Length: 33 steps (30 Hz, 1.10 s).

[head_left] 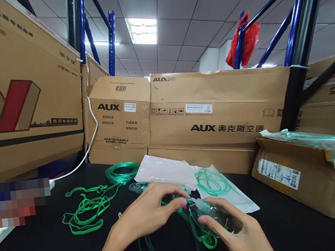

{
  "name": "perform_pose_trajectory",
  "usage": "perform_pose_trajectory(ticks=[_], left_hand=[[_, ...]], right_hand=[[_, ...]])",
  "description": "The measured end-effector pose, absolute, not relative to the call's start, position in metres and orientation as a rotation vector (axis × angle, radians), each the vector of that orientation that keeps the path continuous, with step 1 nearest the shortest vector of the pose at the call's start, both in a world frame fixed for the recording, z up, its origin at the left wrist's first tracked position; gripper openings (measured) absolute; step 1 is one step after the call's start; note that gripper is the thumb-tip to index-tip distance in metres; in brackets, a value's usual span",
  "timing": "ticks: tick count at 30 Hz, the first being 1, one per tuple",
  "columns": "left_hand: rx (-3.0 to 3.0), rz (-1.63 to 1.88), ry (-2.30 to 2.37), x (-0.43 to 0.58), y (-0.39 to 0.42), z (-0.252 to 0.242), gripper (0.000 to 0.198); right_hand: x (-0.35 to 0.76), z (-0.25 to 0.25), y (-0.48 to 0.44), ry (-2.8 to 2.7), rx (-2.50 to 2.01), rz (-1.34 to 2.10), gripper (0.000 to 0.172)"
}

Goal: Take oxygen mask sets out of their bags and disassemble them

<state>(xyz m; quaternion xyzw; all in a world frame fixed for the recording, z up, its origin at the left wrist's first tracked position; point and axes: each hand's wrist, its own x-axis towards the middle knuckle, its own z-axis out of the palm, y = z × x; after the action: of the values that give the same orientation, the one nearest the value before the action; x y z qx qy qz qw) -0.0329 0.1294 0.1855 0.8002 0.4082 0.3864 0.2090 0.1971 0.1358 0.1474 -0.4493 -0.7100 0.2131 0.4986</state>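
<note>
Between the fingers of my right hand (231, 223) is a clear oxygen mask (222, 216), its whitish connector (202, 205) pointing left. My left hand (155, 207) pinches the end of green tubing (186, 200) close to that connector; whether the two are joined, I cannot tell. From there the tubing loops down in front of me over the black surface. A green elastic strap (209, 239) dangles below the mask. Behind my hands lie a white paper packet (166, 172) and an opened pouch (239, 198) with coiled pale green tubing (213, 182) on it.
To the left are a coil of green tubing (121, 173) and tangled green straps (89, 211). An open carton (278, 181) with plastic-wrapped packs stands at the right. Large AUX cartons (220, 111) wall off the back, and blue rack posts rise on both sides.
</note>
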Motion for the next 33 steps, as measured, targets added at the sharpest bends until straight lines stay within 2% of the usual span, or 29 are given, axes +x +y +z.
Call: perform_pose_trajectory(ticks=[7,14,25,33], left_hand=[[2.161,1.093,0.952,-0.032,0.133,0.188,0.017],[2.164,1.118,0.945,-0.037,0.132,0.19,0.015],[2.27,1.077,1.054,-0.036,0.131,0.189,0.014],[2.355,1.032,1.059,-0.037,0.131,0.188,0.013]], right_hand=[[0.188,0.148,0.129,-1.708,-1.09,0.565,0.033],[0.183,0.156,0.117,-1.51,-1.083,0.59,0.026],[0.186,0.147,0.127,-1.751,-1.2,0.582,0.039],[0.187,0.147,0.126,-1.74,-1.209,0.674,0.039]])
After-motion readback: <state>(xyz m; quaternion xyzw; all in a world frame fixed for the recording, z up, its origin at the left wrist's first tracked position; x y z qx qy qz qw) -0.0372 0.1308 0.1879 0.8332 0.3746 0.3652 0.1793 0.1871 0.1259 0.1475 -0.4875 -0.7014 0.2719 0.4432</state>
